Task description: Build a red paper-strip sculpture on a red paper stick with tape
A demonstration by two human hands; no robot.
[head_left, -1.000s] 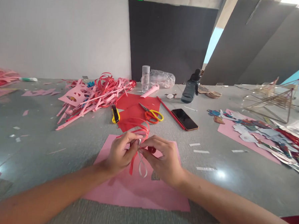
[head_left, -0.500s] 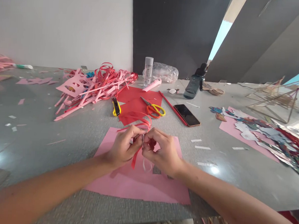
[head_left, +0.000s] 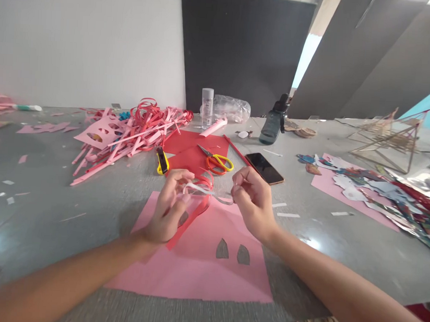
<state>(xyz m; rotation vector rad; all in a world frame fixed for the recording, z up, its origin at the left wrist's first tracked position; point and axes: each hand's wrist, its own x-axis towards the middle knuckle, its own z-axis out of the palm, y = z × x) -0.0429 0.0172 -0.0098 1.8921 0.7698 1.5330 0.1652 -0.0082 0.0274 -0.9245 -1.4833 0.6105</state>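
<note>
My left hand (head_left: 167, 209) is curled, with one end of a thin white strip (head_left: 199, 189) at its thumb and fingers. My right hand (head_left: 253, 201) pinches the strip's other end, so it hangs slightly slack between them. Looped red paper strips (head_left: 205, 178) are just right of my left fingers, and one red strip (head_left: 186, 223) slants down beside that hand. Whether my left fingers also grip the red strips is unclear. Beneath both hands lies a pink paper sheet (head_left: 191, 272) with small cut-out holes.
Yellow-and-orange scissors (head_left: 220, 162) and red paper (head_left: 181, 161) lie beyond the sheet. A yellow cutter (head_left: 162, 161) is left of them, a phone (head_left: 265, 168) right. Further off are a pile of paper strips (head_left: 140, 133), a spray can (head_left: 206, 107) and a bottle (head_left: 272, 123).
My hands were together over the sheet and have moved apart, the right one further right. The white strip, which hung in a loop below them, now spans between them.
</note>
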